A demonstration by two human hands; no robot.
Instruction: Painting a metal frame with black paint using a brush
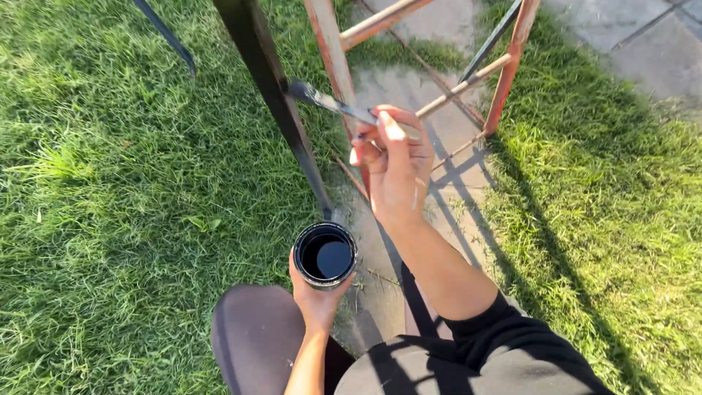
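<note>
Two bare hands work over grass, seen from a head-worn camera looking down. Right hand [395, 164] is pinched closed around the handle of a paintbrush [333, 102], fingers wrapped near its ferrule; the black-wet bristles touch a dark, already blackened metal post [274, 95] that slants down to the ground. Left hand [316, 296] is curled shut under a small round can of black paint [325, 254], held upright just below the post's foot. To do this well, judging from the frame, the strokes should run along the post with light pressure, the can kept level beneath to catch drips. Beyond stand rust-red frame legs [333, 55] on paving slabs [409, 95], unpainted. Grass [110, 183] lies on either side.
</note>
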